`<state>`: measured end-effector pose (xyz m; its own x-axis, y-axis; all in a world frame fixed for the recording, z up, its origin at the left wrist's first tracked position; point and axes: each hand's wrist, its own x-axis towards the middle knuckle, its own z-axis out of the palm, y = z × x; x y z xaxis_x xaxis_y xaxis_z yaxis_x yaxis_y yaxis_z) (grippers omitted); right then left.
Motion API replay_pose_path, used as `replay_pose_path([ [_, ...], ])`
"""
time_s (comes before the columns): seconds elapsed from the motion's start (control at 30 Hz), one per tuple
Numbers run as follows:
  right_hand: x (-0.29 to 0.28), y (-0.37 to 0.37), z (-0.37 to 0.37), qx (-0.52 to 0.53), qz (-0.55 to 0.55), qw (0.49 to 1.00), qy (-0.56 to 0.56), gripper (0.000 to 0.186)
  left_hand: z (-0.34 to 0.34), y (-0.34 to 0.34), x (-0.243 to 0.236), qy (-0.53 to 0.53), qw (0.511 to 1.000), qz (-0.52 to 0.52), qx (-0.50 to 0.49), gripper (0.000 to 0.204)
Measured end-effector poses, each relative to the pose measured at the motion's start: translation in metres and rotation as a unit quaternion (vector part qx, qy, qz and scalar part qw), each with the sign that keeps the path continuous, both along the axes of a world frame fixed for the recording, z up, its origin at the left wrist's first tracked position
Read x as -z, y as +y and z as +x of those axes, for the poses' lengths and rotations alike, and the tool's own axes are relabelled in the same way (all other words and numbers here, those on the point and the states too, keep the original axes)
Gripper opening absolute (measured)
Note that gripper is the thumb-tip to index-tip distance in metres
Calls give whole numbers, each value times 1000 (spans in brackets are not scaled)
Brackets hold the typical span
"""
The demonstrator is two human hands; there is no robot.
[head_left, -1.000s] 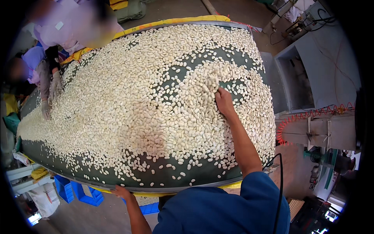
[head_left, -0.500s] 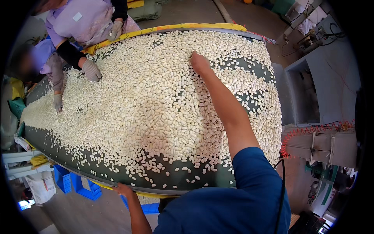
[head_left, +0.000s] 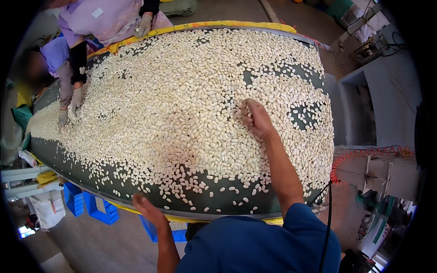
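Note:
White beans [head_left: 182, 100] cover most of a long dark green sorting belt [head_left: 227, 200], thickly in the middle and thinner along the near edge. Over the right-middle of the layer is my right hand [head_left: 256, 117], its fingers curled closed just above the beans. Whatever lies inside that fist is hidden. My left hand [head_left: 149, 210] is raised at the near rim of the belt, fingers stretched out and nothing in them. Scattered single beans lie just beyond it.
Two co-workers stand at the far left; a gloved hand [head_left: 76, 100] and another gloved hand [head_left: 63, 119] reach into the beans. Yellow sheeting [head_left: 218, 23] lines the far rim. Blue crates [head_left: 100, 210] stand below the near rim. A coiled red hose [head_left: 359, 154] hangs at right.
My right hand has come nearer across the beans and slightly right. My left hand has lifted off the near rim. A co-worker's gloved hand has shifted left.

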<state>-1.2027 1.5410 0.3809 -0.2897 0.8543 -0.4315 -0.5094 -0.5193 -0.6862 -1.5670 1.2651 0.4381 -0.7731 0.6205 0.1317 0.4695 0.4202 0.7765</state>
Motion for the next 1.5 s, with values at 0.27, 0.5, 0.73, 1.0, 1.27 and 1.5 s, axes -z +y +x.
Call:
replay_pose_path([
  [0.27,-48,-156,-126,-179,346,892,-229,19,98,64,24,-828,551,-3,99,30],
  [0.5,-22,-107,38,182,252,767,-562,17,86,55,3,-931,362,32,-27,24],
  [0.73,40,-83,87,165,224,547,-789,27,42,49,14,-815,564,-58,116,23],
  [1.0,-6,-105,-85,12,450,734,-509,19,-8,64,4,-656,738,-92,128,22],
  [1.27,27,54,-42,32,246,659,-710,19,-77,53,9,-542,831,-73,105,23],
  [1.5,40,69,-57,-57,235,671,-701,23,-128,39,12,-323,937,-77,111,23],
])
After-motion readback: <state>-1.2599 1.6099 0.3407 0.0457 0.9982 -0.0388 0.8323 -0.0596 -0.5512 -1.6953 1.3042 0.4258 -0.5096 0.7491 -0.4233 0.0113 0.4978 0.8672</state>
